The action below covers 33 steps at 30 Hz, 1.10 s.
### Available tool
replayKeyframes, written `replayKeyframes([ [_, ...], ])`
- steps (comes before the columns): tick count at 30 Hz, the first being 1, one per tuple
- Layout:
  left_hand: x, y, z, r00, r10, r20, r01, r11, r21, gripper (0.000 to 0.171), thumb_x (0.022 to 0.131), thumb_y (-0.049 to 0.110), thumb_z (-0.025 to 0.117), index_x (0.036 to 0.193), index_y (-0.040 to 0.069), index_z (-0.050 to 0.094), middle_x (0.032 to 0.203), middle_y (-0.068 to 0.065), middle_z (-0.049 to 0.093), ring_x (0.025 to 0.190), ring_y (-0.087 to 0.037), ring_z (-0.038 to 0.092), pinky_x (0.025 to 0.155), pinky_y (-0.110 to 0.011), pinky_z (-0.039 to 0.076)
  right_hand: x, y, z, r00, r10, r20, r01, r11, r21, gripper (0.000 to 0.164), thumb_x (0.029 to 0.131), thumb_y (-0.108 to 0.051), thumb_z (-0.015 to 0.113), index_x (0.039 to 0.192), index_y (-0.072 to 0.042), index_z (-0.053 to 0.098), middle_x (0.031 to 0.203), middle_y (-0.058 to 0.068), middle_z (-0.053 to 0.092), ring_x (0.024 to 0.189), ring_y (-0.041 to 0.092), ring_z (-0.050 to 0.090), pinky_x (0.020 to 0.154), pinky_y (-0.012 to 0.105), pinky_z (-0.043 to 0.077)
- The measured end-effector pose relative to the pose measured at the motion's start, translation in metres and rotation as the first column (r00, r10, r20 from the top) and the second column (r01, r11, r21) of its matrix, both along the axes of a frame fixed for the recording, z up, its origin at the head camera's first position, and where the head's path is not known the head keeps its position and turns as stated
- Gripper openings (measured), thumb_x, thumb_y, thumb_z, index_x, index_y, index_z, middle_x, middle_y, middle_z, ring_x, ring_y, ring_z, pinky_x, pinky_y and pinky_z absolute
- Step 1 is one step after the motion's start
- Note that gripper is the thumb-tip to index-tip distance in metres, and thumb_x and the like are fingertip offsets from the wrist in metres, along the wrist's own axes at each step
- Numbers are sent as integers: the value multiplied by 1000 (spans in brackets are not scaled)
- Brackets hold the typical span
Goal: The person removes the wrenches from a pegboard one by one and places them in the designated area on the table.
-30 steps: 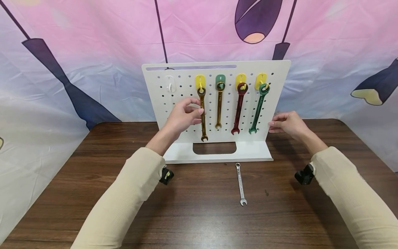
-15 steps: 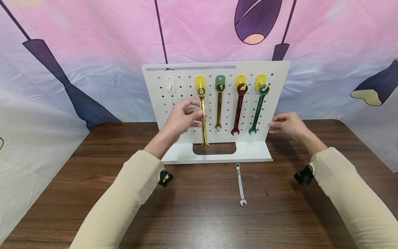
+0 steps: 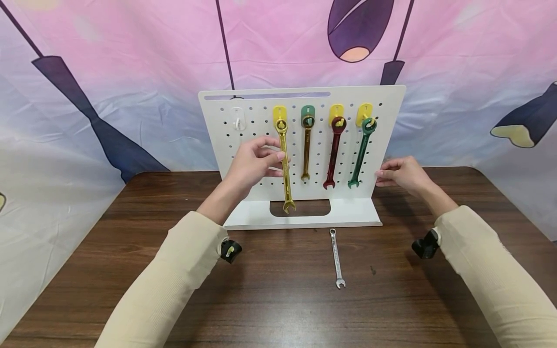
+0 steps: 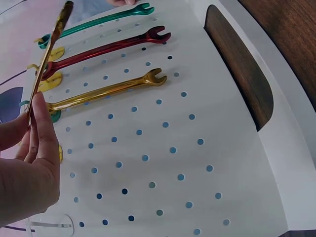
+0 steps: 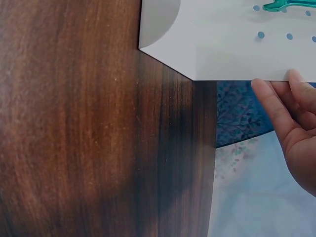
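The left arm [image 3: 163, 280] and right arm [image 3: 491, 270] both reach forward, angling inward. The left hand [image 3: 252, 164] is raised, thumb [image 3: 271, 158] and fingers [image 3: 265, 141] pinching; the right hand [image 3: 404, 174], farther out to its own side, has its thumb and fingers closed in similarly.

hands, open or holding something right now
Left hand: closed, pinching a gold wrench.
Right hand: closed, pinching the side edge of the white pegboard.
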<state>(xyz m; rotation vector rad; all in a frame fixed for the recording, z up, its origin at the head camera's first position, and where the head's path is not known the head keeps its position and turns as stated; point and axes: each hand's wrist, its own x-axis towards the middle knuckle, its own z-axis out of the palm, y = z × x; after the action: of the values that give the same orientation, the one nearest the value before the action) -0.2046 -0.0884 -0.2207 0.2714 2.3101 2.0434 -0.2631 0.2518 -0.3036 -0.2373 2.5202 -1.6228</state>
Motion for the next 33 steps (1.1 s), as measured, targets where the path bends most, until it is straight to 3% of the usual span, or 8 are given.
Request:
replayKeyframes([
  [24, 10, 5, 10, 1000, -18, -1, 18, 1000, 15, 21, 88, -1, 57, 109, -4, 54, 101, -25, 62, 74, -20, 63, 69, -34, 58, 0, 0, -1, 1000, -5, -1, 5, 1000, -1, 29, 90, -3, 55, 109, 19, 52, 92, 11, 61, 78, 18, 65, 82, 45, 52],
  [33, 15, 8, -3, 996, -72, 61, 73, 997, -14, 17, 89, -2, 55, 105, -5, 52, 96, -25, 63, 73, -20, 62, 69, -34, 58, -1, 1, -1, 1000, 1, -3, -1, 1000, 1, 30, 90, -4, 55, 110, 19, 51, 95, 13, 60, 79, 17, 65, 82, 45, 52],
])
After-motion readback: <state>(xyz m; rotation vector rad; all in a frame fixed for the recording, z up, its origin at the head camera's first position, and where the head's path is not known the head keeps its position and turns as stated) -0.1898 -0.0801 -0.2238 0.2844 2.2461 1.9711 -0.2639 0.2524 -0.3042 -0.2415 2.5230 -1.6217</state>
